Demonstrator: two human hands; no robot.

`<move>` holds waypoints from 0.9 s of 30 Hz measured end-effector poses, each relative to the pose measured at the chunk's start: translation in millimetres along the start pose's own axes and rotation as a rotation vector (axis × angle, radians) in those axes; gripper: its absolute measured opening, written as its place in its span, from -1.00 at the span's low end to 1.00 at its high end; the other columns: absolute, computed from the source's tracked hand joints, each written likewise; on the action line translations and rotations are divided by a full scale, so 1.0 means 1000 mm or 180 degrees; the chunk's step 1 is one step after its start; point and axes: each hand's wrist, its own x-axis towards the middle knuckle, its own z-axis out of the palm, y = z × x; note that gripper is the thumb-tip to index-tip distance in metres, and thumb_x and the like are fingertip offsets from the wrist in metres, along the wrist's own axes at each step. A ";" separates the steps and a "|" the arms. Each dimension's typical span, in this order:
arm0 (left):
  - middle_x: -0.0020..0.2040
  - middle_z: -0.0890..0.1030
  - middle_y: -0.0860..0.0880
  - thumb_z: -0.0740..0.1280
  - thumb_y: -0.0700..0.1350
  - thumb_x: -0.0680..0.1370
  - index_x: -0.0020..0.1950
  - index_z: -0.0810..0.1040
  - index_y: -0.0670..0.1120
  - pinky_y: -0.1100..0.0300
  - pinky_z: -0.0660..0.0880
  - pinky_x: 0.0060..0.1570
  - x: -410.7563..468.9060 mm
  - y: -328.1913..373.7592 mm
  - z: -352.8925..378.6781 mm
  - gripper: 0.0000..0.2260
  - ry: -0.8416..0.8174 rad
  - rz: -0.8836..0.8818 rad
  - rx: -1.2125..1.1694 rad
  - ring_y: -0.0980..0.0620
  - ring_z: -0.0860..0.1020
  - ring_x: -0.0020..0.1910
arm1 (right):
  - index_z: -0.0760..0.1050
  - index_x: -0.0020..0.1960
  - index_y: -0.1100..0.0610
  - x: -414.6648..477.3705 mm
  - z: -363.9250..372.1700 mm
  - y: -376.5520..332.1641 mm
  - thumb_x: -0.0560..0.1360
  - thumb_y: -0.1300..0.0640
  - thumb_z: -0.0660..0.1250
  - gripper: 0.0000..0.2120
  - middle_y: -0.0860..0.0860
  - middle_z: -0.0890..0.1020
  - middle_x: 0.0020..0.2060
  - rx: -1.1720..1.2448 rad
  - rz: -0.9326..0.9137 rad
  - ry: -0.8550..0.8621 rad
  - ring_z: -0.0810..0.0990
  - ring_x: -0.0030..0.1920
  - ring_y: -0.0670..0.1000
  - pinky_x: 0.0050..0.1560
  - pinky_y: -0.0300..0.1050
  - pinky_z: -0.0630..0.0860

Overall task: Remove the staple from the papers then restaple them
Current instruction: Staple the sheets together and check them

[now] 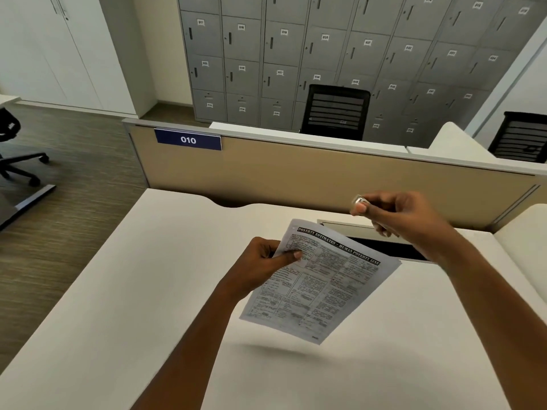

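Observation:
My left hand (263, 263) pinches the printed papers (322, 284) at their top left corner and holds them tilted in the air above the white desk (133, 291). The top sheet is dense with text and has a black headline band. My right hand (396, 217) is raised above and to the right of the papers, apart from them. Its thumb and fingers are closed on a small shiny metal object (359, 200), blurred; I cannot tell whether it is a staple remover or a stapler. No staple can be made out on the papers.
A tan partition (325, 176) with a blue "010" sign (188, 139) closes the desk's far side. An open cable slot (381, 245) lies in the desk behind the papers. Grey lockers (296, 54) and black chairs (334, 112) stand beyond. The desk's left edge drops to wooden floor (74, 202).

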 end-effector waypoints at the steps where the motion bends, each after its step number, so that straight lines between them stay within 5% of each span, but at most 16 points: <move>1: 0.06 0.77 -0.05 0.44 0.00 0.60 0.16 0.75 -0.02 -0.03 0.70 0.03 0.000 -0.001 0.000 -0.80 0.0013 0.0001 -0.0047 -0.13 0.75 -0.02 | 0.69 0.09 0.03 -0.005 0.001 0.015 0.36 -0.25 0.51 -0.55 0.20 0.69 -0.18 0.0267 0.0079 0.0147 0.44 -0.33 -0.02 -0.32 -0.16 0.43; 4: 0.06 0.77 -0.10 0.47 0.09 0.54 0.14 0.75 -0.02 -0.06 0.69 0.05 0.000 -0.003 -0.001 -0.73 0.0076 -0.0001 -0.0284 -0.17 0.75 0.01 | 0.70 0.05 0.10 -0.017 0.003 0.057 0.37 -0.23 0.50 -0.55 0.28 0.69 -0.01 0.1029 0.0381 0.0626 0.49 -0.28 0.01 -0.23 -0.13 0.46; 11: 0.10 0.76 -0.10 0.46 0.01 0.58 0.15 0.75 -0.01 0.13 0.66 -0.03 0.002 -0.017 -0.003 -0.80 0.0288 0.0095 -0.0630 -0.15 0.73 0.05 | 0.71 -0.03 0.11 -0.040 0.024 0.142 0.37 -0.05 0.51 -0.73 0.05 0.67 -0.19 0.1737 0.1104 0.1196 0.53 -0.23 0.02 -0.19 -0.10 0.52; 15: 0.11 0.75 -0.11 0.46 0.06 0.58 0.18 0.73 -0.04 0.15 0.66 -0.04 0.005 -0.022 -0.004 -0.74 0.0372 0.0163 -0.0663 -0.14 0.73 0.08 | 0.65 0.13 0.17 -0.041 0.044 0.185 0.47 0.09 0.51 -0.73 0.07 0.68 -0.13 0.1383 0.1334 0.1776 0.58 -0.20 0.05 -0.20 -0.09 0.56; 18: 0.09 0.76 -0.10 0.46 0.09 0.57 0.16 0.74 -0.01 0.15 0.67 -0.05 0.009 -0.024 -0.002 -0.74 0.0459 0.0140 -0.0629 -0.14 0.73 0.07 | 0.62 0.18 0.12 -0.041 0.058 0.212 0.49 0.02 0.49 -0.68 0.04 0.70 -0.04 0.0585 0.1282 0.2215 0.65 -0.11 0.08 -0.05 0.00 0.59; 27: 0.11 0.75 -0.11 0.46 0.11 0.54 0.16 0.74 0.01 0.04 0.68 0.01 0.015 -0.030 0.000 -0.73 0.0578 0.0014 -0.0654 -0.16 0.73 0.08 | 0.60 -0.15 0.18 -0.040 0.085 0.281 0.49 0.02 0.49 -0.78 0.15 0.53 -0.32 -0.1161 0.1335 0.2226 0.54 -0.25 0.19 -0.27 -0.15 0.29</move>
